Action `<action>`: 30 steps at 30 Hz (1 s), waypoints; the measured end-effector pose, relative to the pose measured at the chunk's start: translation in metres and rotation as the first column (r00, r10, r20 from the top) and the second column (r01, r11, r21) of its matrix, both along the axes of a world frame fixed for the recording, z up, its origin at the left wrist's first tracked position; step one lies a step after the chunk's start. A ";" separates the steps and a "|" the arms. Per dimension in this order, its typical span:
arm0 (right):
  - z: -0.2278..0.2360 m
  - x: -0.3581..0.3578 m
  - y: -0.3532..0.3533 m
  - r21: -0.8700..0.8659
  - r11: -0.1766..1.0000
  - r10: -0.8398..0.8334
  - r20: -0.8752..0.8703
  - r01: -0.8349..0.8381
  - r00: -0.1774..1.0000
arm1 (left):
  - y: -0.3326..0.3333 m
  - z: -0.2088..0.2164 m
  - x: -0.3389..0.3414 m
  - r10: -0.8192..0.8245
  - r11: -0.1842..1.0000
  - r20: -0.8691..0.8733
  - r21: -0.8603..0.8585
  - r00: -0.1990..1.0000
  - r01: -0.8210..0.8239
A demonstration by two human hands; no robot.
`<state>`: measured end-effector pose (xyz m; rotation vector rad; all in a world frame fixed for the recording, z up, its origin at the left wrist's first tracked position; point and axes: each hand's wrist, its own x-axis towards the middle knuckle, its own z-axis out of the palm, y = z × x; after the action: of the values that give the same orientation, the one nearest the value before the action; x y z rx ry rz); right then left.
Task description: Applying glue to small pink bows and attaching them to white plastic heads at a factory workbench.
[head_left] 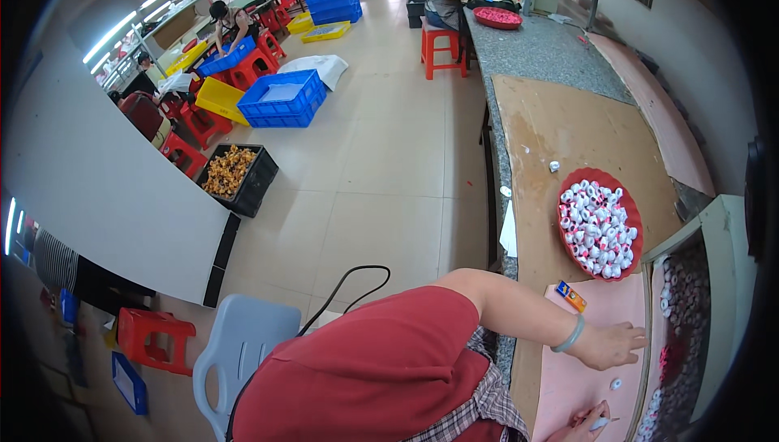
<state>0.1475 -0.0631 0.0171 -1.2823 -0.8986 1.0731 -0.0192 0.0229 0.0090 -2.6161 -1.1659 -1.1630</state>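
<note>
My left hand (607, 345), with a pale green bangle at its wrist, is over the pink sheet (560, 361). Its fingers are spread and nothing shows in them. Close below it lies a small white piece with a dark spot (616, 384). At the bottom edge my right hand (583, 426), partly cut off by the frame, is closed on a small white piece (599, 423); a thin tip sticks out beside it. Beyond my left forearm a red scalloped bowl (562, 235) is heaped with white pieces marked in pink and dark.
An orange and blue small box (571, 296) lies near my forearm. To the right, a pale-framed case (734, 239) holds rows of small pieces. Cardboard (535, 134) covers the bench. Blue crates (284, 109), a black bin (258, 178) and red stools stand on the floor; other people sit farther off.
</note>
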 end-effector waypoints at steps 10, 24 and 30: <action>-0.017 0.006 0.008 0.051 0.995 0.086 0.031 -0.088 0.996 | 0.007 -0.037 0.022 -0.056 0.982 -0.175 -0.187 0.983 0.022; -0.036 0.042 0.002 -0.044 0.998 0.044 0.132 -0.038 0.990 | 0.006 -0.048 0.046 0.028 0.995 0.004 -0.095 1.000 -0.028; -0.029 0.000 0.023 -0.023 0.993 0.114 0.166 -0.112 0.979 | 0.019 -0.051 -0.025 0.060 0.998 0.135 -0.040 0.989 -0.055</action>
<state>0.1471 -0.0401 -0.0121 -1.3613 -1.1034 1.0723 -0.0439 0.0417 -0.0424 -2.5448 -1.2892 -1.3400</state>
